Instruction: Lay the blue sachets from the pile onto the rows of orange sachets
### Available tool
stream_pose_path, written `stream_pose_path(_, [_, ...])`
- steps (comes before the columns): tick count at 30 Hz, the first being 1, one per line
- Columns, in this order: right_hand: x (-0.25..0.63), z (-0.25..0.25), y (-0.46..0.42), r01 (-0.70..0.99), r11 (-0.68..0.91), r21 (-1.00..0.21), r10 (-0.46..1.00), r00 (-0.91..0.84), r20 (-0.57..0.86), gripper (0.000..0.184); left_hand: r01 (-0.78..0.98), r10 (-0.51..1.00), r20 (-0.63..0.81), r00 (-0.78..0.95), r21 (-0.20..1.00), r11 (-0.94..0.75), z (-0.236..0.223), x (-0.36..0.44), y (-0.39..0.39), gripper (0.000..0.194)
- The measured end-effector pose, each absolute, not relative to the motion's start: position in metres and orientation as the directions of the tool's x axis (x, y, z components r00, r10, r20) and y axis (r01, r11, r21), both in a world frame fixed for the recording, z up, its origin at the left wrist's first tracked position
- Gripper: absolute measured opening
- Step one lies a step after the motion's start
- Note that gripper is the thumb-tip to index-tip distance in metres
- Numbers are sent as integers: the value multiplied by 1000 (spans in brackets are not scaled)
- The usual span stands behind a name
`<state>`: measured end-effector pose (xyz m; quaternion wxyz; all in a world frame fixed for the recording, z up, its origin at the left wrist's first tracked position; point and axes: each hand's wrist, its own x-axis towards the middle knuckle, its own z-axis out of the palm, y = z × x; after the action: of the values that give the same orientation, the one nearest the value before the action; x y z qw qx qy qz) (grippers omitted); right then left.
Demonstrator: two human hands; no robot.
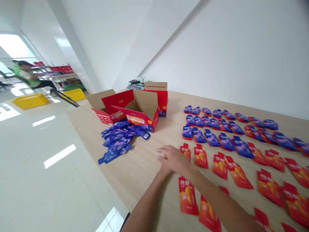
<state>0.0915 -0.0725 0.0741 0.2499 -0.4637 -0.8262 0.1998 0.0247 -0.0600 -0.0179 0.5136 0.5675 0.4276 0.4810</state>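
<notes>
My right hand (172, 158) lies over the wooden table (145, 167), fingers stretched out to the left and holding nothing. My left forearm comes up from below, and my left hand (163, 168) is almost wholly hidden under the right one, its fingers out of sight. Both hands hover just left of a row of red pouches (200, 156). Another red pouch (187, 196) lies under my right forearm. A loose heap of blue pouches (119, 140) lies to the left, in front of an open red carton (142, 114).
Rows of blue pouches (227, 132) and red ones (270, 187) cover the table's right half. A second red carton (161, 96) and a small scale (135, 85) stand at the back. Far left, a person in green (26, 74) works near yellow crates (30, 100).
</notes>
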Motion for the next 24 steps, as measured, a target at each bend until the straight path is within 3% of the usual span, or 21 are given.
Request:
stream_pose_path(6, [-2, 42, -1, 693, 546, -471, 837, -468, 283, 47, -87, 964, 126, 233, 990, -108, -35, 24, -56, 43])
stream_pose_path(11, [-39, 35, 43, 782, 477, -400, 879, -415, 236, 55, -139, 982, 47, 185, 990, -21, -54, 29, -50, 45])
stream_pose_path(18, [-54, 30, 56, 873, 409, -265, 909, -363, 206, 49, -208, 990, 1, 141, 978, 28, -64, 37, -45, 50])
stream_pose_path(24, [-50, 37, 57, 872, 404, -277, 912, -360, 199, 43, -219, 993, 18, 118, 976, 8, -65, 38, -46, 50])
